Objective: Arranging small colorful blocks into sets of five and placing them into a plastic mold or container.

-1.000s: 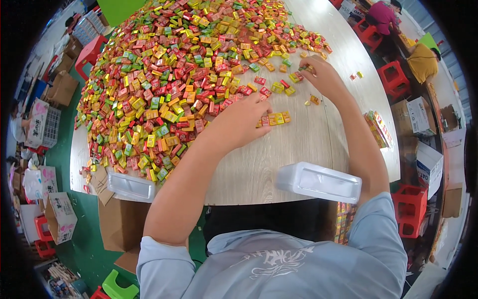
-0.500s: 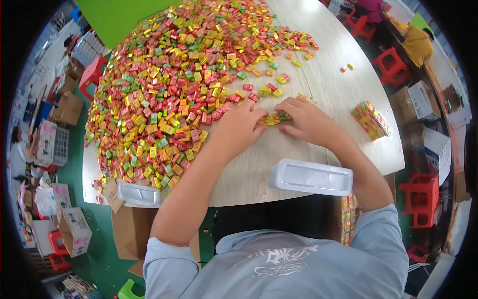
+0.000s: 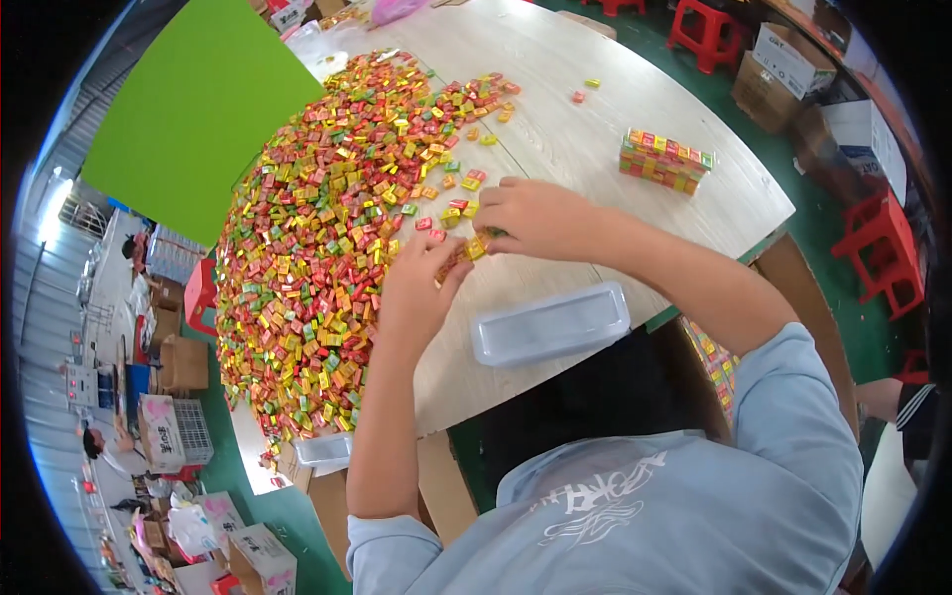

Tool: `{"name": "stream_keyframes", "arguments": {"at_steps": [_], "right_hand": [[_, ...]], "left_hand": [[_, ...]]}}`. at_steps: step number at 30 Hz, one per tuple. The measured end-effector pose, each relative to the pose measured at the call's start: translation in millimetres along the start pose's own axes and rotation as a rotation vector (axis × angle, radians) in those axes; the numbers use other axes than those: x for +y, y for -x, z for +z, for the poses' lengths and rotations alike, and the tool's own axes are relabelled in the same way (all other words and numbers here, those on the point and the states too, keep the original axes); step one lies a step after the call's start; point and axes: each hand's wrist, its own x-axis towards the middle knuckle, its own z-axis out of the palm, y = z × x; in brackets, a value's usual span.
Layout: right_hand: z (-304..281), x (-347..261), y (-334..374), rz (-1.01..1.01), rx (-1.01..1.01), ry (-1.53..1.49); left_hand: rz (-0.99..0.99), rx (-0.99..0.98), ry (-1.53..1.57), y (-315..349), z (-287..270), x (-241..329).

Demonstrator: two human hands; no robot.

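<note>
A short row of small wrapped candies [image 3: 474,249] lies on the table between my hands. My left hand [image 3: 416,283] closes around its near-left end, thumb and fingers on either side. At the other end my right hand [image 3: 531,218] is bent over the candies, its fingertips pressed to them and partly hidden. Several loose candies [image 3: 456,210] lie just beyond my fingers. To the left spreads a big heap of red, yellow, orange and green candies [image 3: 307,268]. Nearer my body stands a clear plastic tray [image 3: 550,322], with no candies visible inside.
A neat stacked block of candies [image 3: 664,161] stands on the table at right. Another plastic tray [image 3: 324,449] sits at the near-left edge. A green board [image 3: 198,119] rises behind the heap. Cardboard boxes [image 3: 783,59] and red stools [image 3: 883,248] stand on the floor at right.
The view has turned, so the table and heap appear rotated and shifted. Both hands stay at the candy row. The clear tray now sits at a different angle, showing more of its inside.
</note>
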Motion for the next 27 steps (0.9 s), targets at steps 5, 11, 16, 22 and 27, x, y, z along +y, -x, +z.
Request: {"name": "stream_keyframes", "arguments": {"at_steps": [5, 11, 16, 22, 27], "right_hand": [[-80, -63, 24, 0.084, 0.142, 0.074], [-100, -125, 75, 0.277, 0.162, 0.024], [-82, -140, 97, 0.433, 0.151, -0.015], [-60, -154, 116, 0.498, 0.316, 0.035], [-42, -158, 126, 0.488, 0.358, 0.09]], "left_hand": [[0.163, 0.078, 0.014, -5, -54, 63], [0.181, -0.015, 0.092, 22, -57, 100], [0.229, -0.024, 0.031, 39, -33, 101], [0.251, 0.128, -0.138, 63, -15, 104], [0.178, 0.156, -0.316, 80, 2, 103]]}}
